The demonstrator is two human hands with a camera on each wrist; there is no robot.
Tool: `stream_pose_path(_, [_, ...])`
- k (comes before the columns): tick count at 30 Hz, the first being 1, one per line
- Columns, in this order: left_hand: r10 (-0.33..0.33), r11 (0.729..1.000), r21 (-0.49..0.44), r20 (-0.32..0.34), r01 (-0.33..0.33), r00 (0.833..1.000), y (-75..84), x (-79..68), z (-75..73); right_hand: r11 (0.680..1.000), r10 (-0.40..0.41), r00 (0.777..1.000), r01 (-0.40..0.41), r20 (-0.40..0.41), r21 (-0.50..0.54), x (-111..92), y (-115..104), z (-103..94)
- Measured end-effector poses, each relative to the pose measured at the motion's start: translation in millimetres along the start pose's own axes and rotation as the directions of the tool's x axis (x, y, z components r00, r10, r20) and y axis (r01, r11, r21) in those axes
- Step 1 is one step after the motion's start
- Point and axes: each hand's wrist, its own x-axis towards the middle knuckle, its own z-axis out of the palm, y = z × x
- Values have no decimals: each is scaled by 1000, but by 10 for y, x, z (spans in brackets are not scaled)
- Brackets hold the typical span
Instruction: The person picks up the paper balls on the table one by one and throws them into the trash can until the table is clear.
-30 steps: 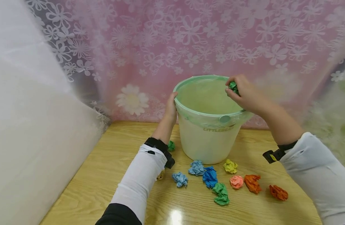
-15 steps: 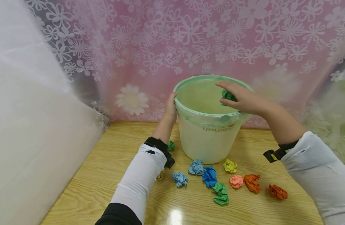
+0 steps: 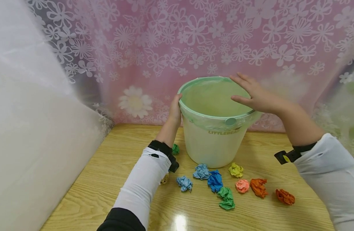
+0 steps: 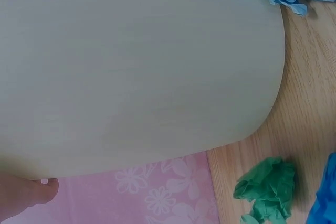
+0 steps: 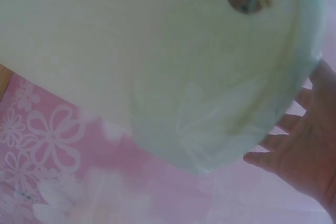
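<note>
A pale trash bin (image 3: 213, 146) with a green rim and a plastic liner stands upright on the table. My left hand (image 3: 175, 110) holds its left rim, thumb at the top edge and the other fingers mostly hidden along the outer wall. Over the right side of the rim, my right hand (image 3: 257, 94) has its fingers spread and holds nothing. In the right wrist view those spread fingers (image 5: 262, 161) show beside the lined rim. Crumpled paper balls lie before the bin: light blue (image 3: 201, 171), blue (image 3: 215, 181), green (image 3: 227, 199), yellow (image 3: 236, 170) and pink (image 3: 242, 186).
Two orange paper balls (image 3: 258, 188) lie to the right on the wooden table (image 3: 102, 189). A dark green ball (image 3: 175, 149) and a tan one (image 3: 164, 179) are partly behind the left forearm. A pink flowered curtain (image 3: 165, 41) hangs behind; white cloth (image 3: 35, 128) hangs at left.
My right hand let go of a green paper ball over the bin's mouth, and the ball is out of sight. The hand then drew back rightward, fingers spread. My left hand stayed put.
</note>
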Motion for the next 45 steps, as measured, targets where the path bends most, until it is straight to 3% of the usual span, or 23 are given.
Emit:
stream_pose_path(10, [11,1000,7,-5,-11,1000,18,-8,-21,999,52,998,-53,-32,-10,-104,46,-156])
stream_pose_path(21, [13,1000,2,19,-13,1000,-25,14,-19,996,76,990,-70,-115,52,-446,284,-212])
stream_pose_path(32, [22,1000,21,7,-22,1000,6,1,-41,992,125,965,-128,-229,-1,-766,354,-239])
stream_pose_path(37, [35,999,26,8,-35,999,11,5,-43,990,124,955,-139,-268,-37,-928,412,-118])
stream_pose_path(45, [20,1000,9,5,-20,1000,8,19,-35,976,119,954,-163,-277,-143,-1183,625,298])
